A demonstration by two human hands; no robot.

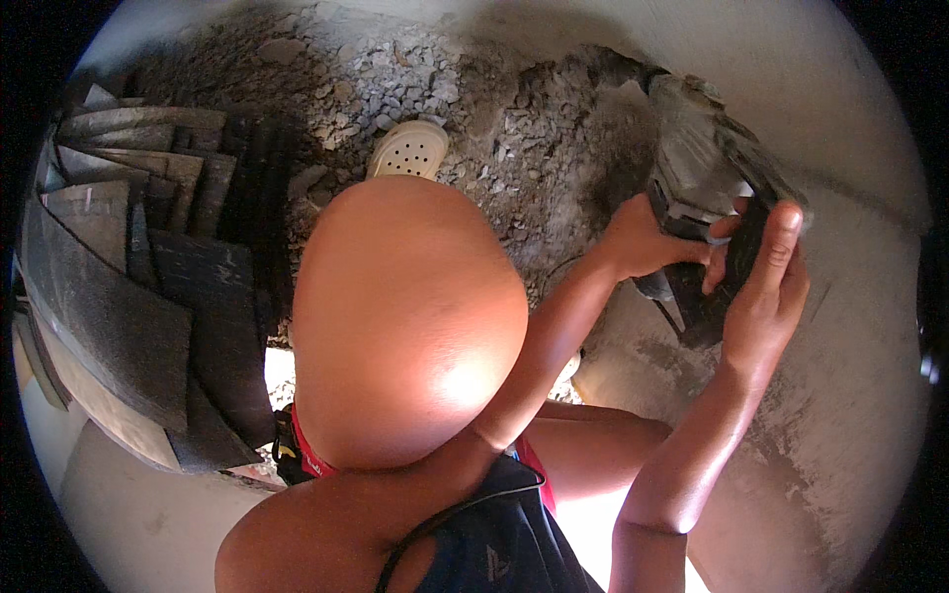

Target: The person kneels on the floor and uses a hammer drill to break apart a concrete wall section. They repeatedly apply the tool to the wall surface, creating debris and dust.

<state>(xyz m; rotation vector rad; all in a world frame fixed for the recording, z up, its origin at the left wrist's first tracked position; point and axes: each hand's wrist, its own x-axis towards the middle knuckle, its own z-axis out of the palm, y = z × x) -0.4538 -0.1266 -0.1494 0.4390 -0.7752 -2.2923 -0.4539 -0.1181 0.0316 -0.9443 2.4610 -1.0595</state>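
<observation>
A bulky, dusty grey-and-black power tool [692, 138] is in front of me on the right, slanting toward the broken base of the wall. Its far end is lost among dust and broken edges, so I cannot tell what bit it carries. My left hand [643, 240] is closed on the tool's near left side, fingers partly hidden behind its body. My right hand [769, 282] wraps the black rear handle [736, 267] from the right, thumb pointing up along it.
Grey rubble [405, 84] covers the ground ahead. A beige perforated clog [410, 148] stands on it beyond my bent knee [405, 296]. Dark, curved sheets [109, 287] are stacked at the left. A pale, stained wall surface [840, 326] runs along the right.
</observation>
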